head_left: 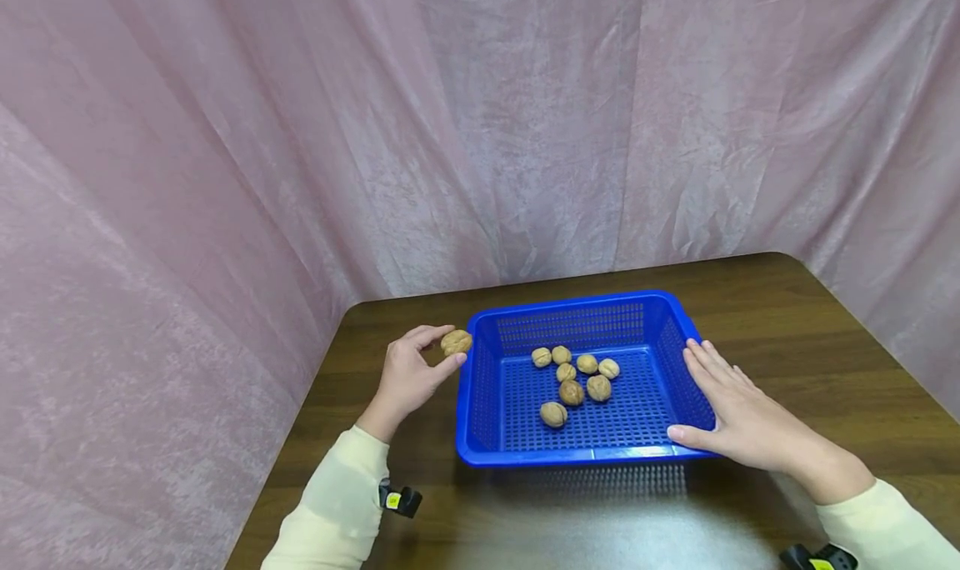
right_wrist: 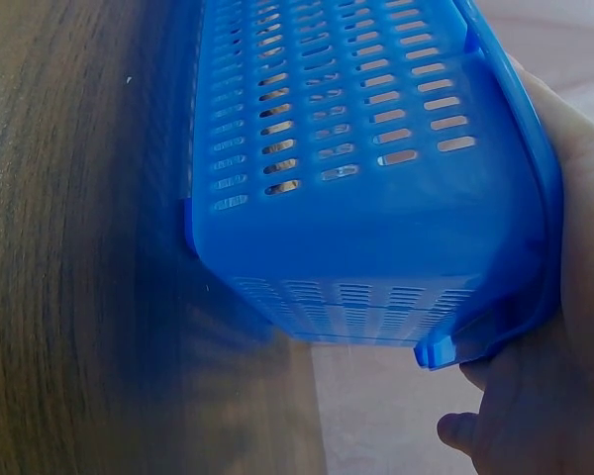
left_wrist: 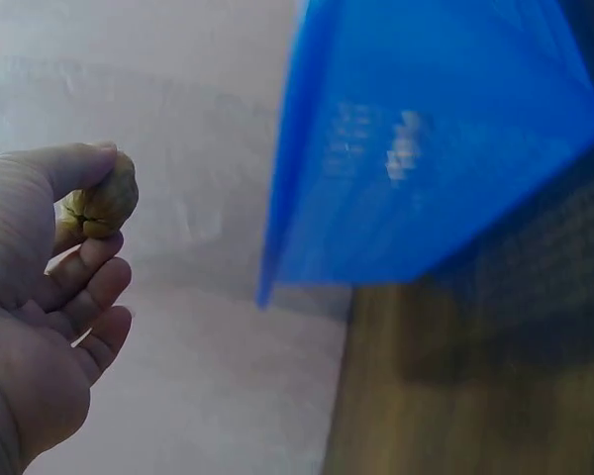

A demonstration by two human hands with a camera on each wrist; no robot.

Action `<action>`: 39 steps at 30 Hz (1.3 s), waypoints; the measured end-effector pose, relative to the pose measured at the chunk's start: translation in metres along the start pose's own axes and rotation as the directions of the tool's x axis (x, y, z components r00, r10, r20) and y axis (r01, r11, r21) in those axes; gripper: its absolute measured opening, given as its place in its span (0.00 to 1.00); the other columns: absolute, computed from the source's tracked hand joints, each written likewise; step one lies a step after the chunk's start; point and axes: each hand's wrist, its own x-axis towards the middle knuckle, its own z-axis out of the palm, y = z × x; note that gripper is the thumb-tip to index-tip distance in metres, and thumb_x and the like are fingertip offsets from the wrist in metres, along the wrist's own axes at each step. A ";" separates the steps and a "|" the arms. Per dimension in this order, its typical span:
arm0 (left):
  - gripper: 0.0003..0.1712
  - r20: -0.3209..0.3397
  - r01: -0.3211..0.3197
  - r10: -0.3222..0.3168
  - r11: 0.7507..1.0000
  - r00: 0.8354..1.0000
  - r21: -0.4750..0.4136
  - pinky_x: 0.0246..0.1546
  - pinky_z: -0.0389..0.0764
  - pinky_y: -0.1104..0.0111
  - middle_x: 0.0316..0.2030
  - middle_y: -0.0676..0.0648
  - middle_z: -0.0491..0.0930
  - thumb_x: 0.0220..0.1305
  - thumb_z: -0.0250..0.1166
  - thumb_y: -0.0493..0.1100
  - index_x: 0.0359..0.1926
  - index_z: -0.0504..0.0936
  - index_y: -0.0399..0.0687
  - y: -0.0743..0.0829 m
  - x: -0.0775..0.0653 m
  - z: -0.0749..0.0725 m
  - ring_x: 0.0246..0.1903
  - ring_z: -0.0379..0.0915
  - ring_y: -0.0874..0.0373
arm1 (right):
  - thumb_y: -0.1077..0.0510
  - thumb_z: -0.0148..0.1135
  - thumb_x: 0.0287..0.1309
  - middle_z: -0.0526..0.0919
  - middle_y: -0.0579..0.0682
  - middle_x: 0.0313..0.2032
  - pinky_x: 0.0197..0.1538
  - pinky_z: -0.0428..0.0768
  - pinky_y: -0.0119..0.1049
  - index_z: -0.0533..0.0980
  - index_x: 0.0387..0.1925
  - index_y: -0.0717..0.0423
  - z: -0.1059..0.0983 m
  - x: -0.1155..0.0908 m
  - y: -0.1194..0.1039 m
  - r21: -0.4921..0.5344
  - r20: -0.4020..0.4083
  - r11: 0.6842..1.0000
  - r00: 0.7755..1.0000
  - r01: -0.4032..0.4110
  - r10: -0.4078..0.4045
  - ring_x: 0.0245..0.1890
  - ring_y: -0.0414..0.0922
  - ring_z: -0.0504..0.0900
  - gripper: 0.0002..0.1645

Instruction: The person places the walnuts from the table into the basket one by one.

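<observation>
A blue plastic basket (head_left: pixel 555 458) with slotted walls stands on the wooden table, several walnuts (head_left: pixel 572 392) lying loose on its floor. Just outside its left rim, my left hand (head_left: pixel 408 374) pinches one walnut (head_left: pixel 456 342) between thumb and fingertips. That walnut (left_wrist: pixel 111 198) also shows in the left wrist view, with the lower fingers (left_wrist: pixel 99 297) loosely bent beneath it. On the opposite side my right hand (head_left: pixel 742 416) rests on the basket's front right corner, fingers straight along the right rim and thumb at the front rim. From the right wrist, the basket's outer wall (right_wrist: pixel 356 228) hides most of those fingers.
The brown wooden table (head_left: pixel 780 320) extends around the basket, its back edge close to a pink curtain (head_left: pixel 555 137). Dark straps with small cameras (head_left: pixel 401 500) sit on both wrists, over pale sleeves.
</observation>
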 end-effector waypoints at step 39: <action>0.28 0.390 0.067 -0.092 0.995 0.916 0.078 0.47 0.76 0.67 0.49 0.55 0.79 0.57 0.70 0.55 0.58 0.80 0.51 0.042 0.084 0.134 0.48 0.74 0.61 | 0.33 0.64 0.53 0.42 0.62 0.74 0.71 0.34 0.54 0.43 0.73 0.66 0.001 0.000 0.002 0.000 -0.006 1.000 1.000 0.017 -0.017 0.74 0.48 0.31 0.65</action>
